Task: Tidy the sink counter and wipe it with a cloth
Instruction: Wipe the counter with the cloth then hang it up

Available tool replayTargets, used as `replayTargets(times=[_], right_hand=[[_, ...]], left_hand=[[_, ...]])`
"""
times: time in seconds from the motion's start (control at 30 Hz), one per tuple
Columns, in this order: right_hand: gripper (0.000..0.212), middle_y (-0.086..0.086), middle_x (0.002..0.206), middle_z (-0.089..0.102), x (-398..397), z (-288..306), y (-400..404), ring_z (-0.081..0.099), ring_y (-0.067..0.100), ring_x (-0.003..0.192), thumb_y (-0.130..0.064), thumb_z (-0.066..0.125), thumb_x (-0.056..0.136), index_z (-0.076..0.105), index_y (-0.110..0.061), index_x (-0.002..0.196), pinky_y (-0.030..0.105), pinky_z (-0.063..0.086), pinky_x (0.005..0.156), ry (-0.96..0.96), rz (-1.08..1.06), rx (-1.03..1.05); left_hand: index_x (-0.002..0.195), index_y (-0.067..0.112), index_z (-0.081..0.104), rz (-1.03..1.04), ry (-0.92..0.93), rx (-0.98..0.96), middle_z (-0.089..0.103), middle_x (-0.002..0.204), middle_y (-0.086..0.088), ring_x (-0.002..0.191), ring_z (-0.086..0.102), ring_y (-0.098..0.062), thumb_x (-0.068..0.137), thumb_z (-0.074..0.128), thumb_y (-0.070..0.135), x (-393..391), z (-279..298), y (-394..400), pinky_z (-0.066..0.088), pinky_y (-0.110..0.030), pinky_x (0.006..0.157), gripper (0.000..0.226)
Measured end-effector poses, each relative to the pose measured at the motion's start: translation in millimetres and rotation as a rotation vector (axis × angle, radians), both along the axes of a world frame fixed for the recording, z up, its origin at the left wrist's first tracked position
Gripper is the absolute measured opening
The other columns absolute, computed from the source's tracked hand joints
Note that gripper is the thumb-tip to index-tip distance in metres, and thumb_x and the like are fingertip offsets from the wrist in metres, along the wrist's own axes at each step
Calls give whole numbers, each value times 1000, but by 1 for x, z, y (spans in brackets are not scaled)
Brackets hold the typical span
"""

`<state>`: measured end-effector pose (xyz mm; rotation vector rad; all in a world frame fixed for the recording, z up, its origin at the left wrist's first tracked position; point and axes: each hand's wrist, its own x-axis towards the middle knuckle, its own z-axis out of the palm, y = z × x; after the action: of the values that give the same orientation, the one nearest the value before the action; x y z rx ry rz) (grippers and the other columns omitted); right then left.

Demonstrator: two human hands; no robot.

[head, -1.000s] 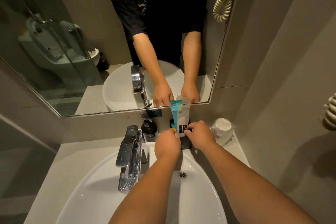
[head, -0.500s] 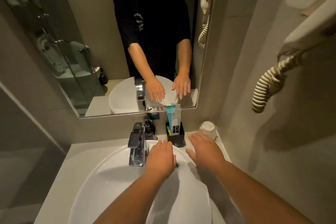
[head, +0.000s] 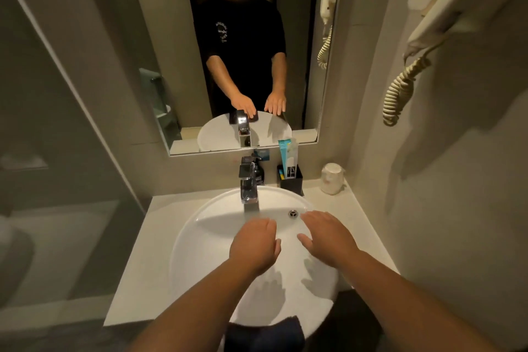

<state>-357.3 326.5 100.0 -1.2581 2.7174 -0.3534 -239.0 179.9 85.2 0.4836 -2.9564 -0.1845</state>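
Both my hands hover palm down over the white basin (head: pixel 200 240), holding nothing. My left hand (head: pixel 254 246) is in front of the chrome tap (head: pixel 248 184), fingers close together. My right hand (head: pixel 325 237) is spread near the drain (head: pixel 292 213). A black holder (head: pixel 292 181) with a teal and white tube (head: pixel 288 156) stands on the beige counter (head: pixel 137 268) behind the basin, apart from both hands. A dark cloth (head: pixel 265 333) lies over the basin's near rim, under my forearms.
A dark pump bottle (head: pixel 259 171) stands behind the tap. A wrapped white cup (head: pixel 331 178) sits upside down in the back right corner. A wall hair dryer (head: pixel 445 8) with a coiled cord (head: pixel 400 91) hangs on the right. The mirror (head: pixel 257 51) shows a person.
Both hands let go of the tube in the black holder and drew back toward me over the basin. The view pulled back and now shows more of the counter.
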Motion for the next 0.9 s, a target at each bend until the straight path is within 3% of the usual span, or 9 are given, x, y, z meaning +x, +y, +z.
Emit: replayTargets(times=[0.17,0.4,0.67,0.9], right_hand=[[56,-2,146,45,83,-5,19,41,20,133,-48,48,92,37,-25,142,35,29,112,-27,-21,3],[56,0,146,45,175,-3,43,42,22,132,-47,49,93,37,-23,141,36,31,111,-44,18,47],[50,1,139,52,194,2,67,49,22,124,-42,53,91,43,-22,136,36,38,107,-26,28,45],[55,2,138,53,180,-21,73,50,21,123,-47,56,89,44,-22,136,37,41,106,-27,101,96]], left_hand=[[109,19,57,-4,73,13,64,107,-1,95,58,-21,92,46,39,78,7,9,48,-34,85,28],[111,14,54,5,30,-24,63,107,-5,95,55,-23,93,45,38,165,12,25,44,-35,83,32],[109,18,54,21,1,3,63,109,-5,93,55,-21,91,46,41,193,-1,40,47,-35,86,30],[106,18,54,43,-77,50,62,106,-4,89,53,-19,91,47,39,185,-19,52,45,-32,78,27]])
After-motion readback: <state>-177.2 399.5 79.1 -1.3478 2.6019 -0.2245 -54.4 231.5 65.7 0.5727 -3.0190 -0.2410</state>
